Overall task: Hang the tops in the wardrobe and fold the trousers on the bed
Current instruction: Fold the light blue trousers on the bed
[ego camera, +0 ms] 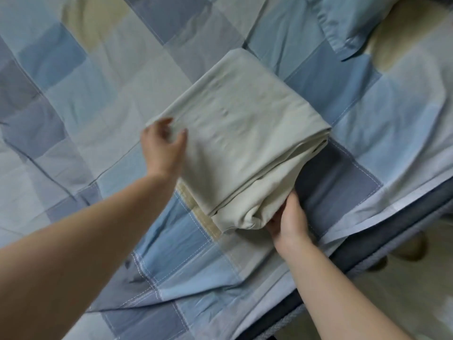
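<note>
I see the folded pale trousers (245,133) lying on the blue-checked bed (73,82), near its edge. My right hand (289,222) grips their near corner, fingers tucked beneath; my blurred left hand (163,146) touches the far-left corner, and I cannot tell its grasp

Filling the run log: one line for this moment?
trousers folded on bed | left hand at corner | right hand grips end

Folded pale grey-green cloth trousers (245,133) lie mid-scene on a blue-and-cream checked patchwork bedspread (73,82). Left hand (163,148) at the bundle's left corner, blurred, grip unclear. Right hand (289,217) grips the near-right folded end, fingers tucked beneath. Light blue pillow (353,23) far right.
</note>
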The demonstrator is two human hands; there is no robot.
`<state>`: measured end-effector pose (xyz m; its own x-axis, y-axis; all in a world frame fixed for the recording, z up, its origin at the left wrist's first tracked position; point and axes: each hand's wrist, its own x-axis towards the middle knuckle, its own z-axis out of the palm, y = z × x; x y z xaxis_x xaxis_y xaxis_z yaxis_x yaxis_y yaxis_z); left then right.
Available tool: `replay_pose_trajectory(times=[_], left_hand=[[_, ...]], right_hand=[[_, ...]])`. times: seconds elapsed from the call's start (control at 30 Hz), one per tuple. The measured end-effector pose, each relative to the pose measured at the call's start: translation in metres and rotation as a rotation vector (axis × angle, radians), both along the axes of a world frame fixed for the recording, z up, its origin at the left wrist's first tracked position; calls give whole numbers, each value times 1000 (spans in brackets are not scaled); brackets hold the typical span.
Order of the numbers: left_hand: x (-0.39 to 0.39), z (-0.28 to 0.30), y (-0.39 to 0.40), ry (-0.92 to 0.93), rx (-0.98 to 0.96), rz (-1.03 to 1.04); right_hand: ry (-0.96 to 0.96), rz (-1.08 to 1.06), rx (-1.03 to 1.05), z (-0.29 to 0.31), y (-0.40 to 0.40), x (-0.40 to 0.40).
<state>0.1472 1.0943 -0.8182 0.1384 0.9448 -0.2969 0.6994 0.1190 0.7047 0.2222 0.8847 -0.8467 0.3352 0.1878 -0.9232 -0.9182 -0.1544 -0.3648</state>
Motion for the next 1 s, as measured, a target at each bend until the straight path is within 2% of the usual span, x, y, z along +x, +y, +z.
replay_pose_trajectory(times=[0.03, 0.07, 0.13, 0.2, 0.23, 0.33, 0.47, 0.7, 0.77, 0.83, 0.87, 0.93, 0.97, 1.0], left_hand=[[-12, -5, 11, 93, 34, 54], [-24, -8, 22, 128, -11, 128], [-30, -12, 30, -16, -384, 308], [-30, -15, 24, -205, -708, 296], [-33, -19, 21, -258, -758, 249], [-40, -27, 7, -372, -727, 243], [-57, -24, -23, -432, -684, 321], [-149, -15, -81, -246, -738, 373], [-170, -12, -91, -189, -744, 363], [-179, -9, -96, -147, -670, 310], [-179, -7, -96, -126, -590, 270], [-174, -2, -92, -79, -367, 159], [-169, 1, -89, -14, -231, 69], [-163, 3, -87, 71, -87, -52]], right_hand=[[-48, 8, -40, -1, -4, 4], [-99, 34, -76, 0, -6, 10], [-223, 70, -77, 4, -5, 16], [-257, 77, -14, 5, 9, 23], [-250, 82, -4, 4, 18, 28], [-269, 148, -106, 1, 41, 38], [-338, 116, -192, -6, 28, 27], [-139, 247, -241, 10, -58, -85], [-84, 409, -299, 15, -78, -106], [-24, 659, -310, 26, -92, -112], [-7, 841, -302, 35, -96, -112], [-57, 1387, -246, 57, -92, -108], [-147, 1666, -196, 65, -85, -105], [-301, 1853, -130, 72, -73, -102]])
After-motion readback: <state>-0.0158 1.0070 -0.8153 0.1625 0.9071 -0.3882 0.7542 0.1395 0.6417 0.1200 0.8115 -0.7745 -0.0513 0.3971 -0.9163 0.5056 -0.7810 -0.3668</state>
